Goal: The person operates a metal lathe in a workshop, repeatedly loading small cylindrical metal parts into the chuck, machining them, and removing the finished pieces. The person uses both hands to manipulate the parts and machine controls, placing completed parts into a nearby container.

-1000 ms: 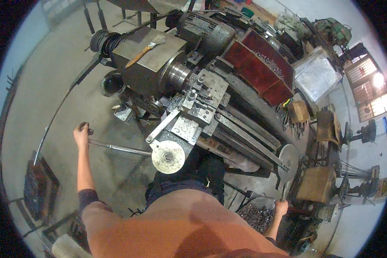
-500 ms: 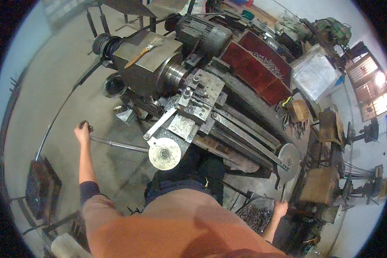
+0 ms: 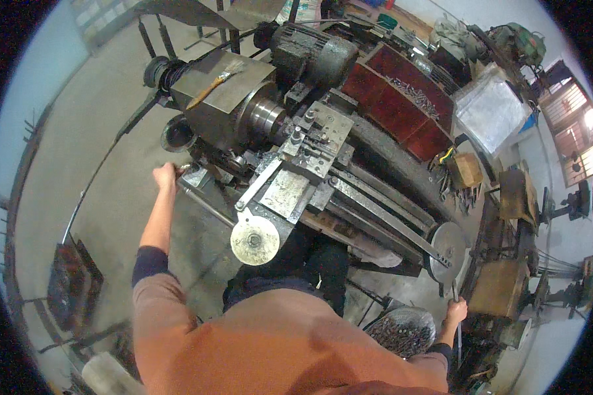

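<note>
My left hand [image 3: 167, 176] is closed round the outer end of a metal lever [image 3: 207, 207]. That lever runs to a pale round disc [image 3: 254, 241] on the front of a small lathe. A small bit shows by my fingertips, too unclear to name. Low on the right, my right hand [image 3: 456, 309] grips a thin handle [image 3: 455, 289] below a grey disc [image 3: 447, 251]. Flat link bars join both discs to the machine's slides. Between them sit the tool block [image 3: 323, 135] and the bright spindle nose [image 3: 268, 118] of the headstock.
A brush [image 3: 207, 91] lies on the headstock cover. Behind are a motor [image 3: 316, 52] and a dark red tray [image 3: 382, 108] with small metal parts. A basket [image 3: 405, 329] of dark pieces stands near my right arm. A wooden box [image 3: 466, 170] sits at the right.
My left hand has swung the lever rightward and away from me, nearer the headstock. My right hand has moved right with its handle. The whole view has shifted slightly.
</note>
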Demonstrator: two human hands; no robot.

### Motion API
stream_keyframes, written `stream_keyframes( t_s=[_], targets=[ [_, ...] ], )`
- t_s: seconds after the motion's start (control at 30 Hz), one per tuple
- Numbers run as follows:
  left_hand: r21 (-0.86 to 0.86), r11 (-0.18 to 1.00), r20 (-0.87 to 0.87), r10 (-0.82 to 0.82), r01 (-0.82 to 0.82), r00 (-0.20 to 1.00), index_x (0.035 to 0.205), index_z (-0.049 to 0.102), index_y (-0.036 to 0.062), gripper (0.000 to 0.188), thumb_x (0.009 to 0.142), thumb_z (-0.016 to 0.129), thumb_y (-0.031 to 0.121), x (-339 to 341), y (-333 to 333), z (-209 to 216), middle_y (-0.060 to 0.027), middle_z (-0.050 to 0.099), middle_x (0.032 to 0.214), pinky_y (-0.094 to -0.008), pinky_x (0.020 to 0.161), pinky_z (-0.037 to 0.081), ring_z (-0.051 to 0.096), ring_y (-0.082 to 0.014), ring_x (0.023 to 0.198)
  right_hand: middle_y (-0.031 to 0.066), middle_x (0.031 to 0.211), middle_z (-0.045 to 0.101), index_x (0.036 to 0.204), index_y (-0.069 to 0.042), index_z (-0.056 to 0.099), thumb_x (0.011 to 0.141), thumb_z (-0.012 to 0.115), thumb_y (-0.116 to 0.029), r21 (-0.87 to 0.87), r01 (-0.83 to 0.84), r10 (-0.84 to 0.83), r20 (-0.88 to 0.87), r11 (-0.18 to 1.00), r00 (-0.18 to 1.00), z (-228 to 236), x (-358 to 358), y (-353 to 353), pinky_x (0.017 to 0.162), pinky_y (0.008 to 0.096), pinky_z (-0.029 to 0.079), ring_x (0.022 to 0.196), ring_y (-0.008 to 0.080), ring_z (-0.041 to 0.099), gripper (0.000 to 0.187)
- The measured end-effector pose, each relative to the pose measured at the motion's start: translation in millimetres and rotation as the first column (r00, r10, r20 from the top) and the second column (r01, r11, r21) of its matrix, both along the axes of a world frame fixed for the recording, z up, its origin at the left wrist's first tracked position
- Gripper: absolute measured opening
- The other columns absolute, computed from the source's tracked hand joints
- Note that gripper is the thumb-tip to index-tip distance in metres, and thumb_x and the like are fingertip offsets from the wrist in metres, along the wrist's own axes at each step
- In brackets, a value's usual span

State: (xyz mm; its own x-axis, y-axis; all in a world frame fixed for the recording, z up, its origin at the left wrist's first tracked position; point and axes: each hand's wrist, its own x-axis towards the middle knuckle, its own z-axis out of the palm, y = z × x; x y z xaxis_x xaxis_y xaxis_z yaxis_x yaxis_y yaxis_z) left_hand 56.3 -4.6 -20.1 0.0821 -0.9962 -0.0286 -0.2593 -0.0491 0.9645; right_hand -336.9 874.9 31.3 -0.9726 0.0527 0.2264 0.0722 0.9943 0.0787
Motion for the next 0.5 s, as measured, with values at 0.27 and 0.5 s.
stream_keyframes(
  t_s=[0.27,0.5],
  targets=[
    [0.070,0.995,-0.242,-0.048,0.066,0.969,0.073,0.051,-0.0073,0.009,0.072,0.052,0.001,-63,23,53,-0.0118,0.054,0.058,-0.0299,0.039,0.044,0.053,-0.0193,0.041,0.0219,0.093,0.060,0.089,-0.002,0.059,0.067,0.057,-0.029,-0.046,0.264,-0.248,0.224,0.963,0.943,26,61,-62,0.077,0.0448,0.046,0.088,0.0382,0.058,0.035],
    [0.088,0.993,-0.219,-0.054,0.075,0.974,0.074,0.051,-0.0091,0.012,0.072,0.054,0.002,-54,7,38,-0.0139,0.056,0.059,-0.0315,0.038,0.044,0.055,-0.0210,0.043,0.0198,0.082,0.062,0.087,-0.002,0.061,0.068,0.060,-0.031,-0.066,0.206,-0.198,0.102,0.976,0.975,5,85,-68,0.069,0.0459,0.048,0.076,0.0378,0.060,0.035]
  ],
)
